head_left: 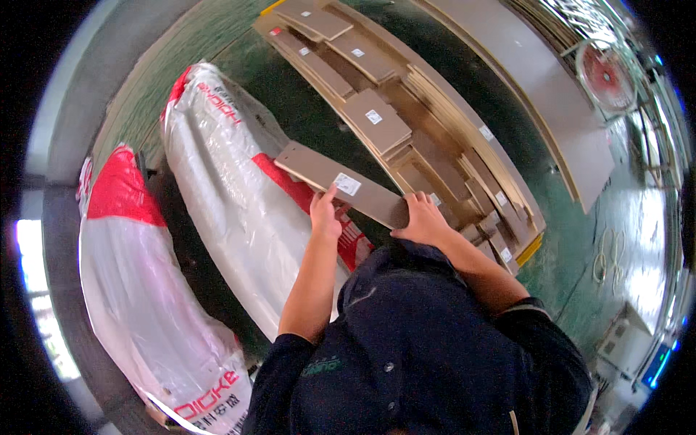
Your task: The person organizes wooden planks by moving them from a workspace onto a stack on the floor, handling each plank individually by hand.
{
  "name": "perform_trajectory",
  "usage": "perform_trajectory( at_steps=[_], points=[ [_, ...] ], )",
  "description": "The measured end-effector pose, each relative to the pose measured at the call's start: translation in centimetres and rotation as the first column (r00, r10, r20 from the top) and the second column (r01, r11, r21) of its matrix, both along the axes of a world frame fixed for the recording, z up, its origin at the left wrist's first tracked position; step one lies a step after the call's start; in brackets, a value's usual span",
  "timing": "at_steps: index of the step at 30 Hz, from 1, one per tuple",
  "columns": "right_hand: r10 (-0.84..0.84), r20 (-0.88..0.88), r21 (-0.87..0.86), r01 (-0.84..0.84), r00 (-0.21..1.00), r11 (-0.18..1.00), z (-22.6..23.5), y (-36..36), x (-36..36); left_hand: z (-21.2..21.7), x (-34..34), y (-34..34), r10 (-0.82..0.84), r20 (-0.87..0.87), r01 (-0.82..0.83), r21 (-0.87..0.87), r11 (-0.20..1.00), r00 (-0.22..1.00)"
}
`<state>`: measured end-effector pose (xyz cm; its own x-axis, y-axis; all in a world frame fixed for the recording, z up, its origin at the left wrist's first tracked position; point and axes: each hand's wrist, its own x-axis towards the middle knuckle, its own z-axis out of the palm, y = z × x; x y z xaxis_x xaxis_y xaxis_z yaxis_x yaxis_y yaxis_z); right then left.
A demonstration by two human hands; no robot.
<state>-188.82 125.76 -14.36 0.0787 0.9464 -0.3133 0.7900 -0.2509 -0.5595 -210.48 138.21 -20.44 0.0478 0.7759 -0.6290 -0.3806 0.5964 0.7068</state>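
Between my hands is a long brown-grey board [313,168] with a white label [346,184] on its face and small holes near its far end. My left hand [326,214] grips its near long edge beside the label, with the thumb on top. At the board's right end, my right hand [424,220] is closed around the corner. The board is tilted in the air, over the gap between a plastic-wrapped stack and a pallet of panels. More labelled panels [377,119] like it lie on that pallet, just beyond my right hand.
Two long stacks wrapped in white and red plastic, one nearer [225,174] and one farther left [130,268], lie on the left. A large flat board [507,65] stands at the right. A round fan [607,76] and a coiled hose [607,257] are farther right on the green floor.
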Motion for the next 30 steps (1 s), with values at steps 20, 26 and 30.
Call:
perform_trajectory(
  at_steps=[20,26,30],
  points=[
    [-0.142,-0.061,-0.032,0.141,0.988,0.99,-3.8,10.7,6.4,-2.9,5.1,13.8,-0.286,0.011,0.284,-0.147,0.947,0.958],
    [-0.437,0.021,-0.186,0.433,0.899,0.882,-4.7,8.0,7.8,-4.6,13.0,18.0,-0.645,-0.012,0.617,-0.282,0.735,0.764],
    [-0.677,0.074,-0.197,0.676,0.732,0.71,-3.0,6.1,6.9,-5.0,19.2,19.9,-0.858,0.105,0.851,-0.234,0.47,0.503]
  ],
)
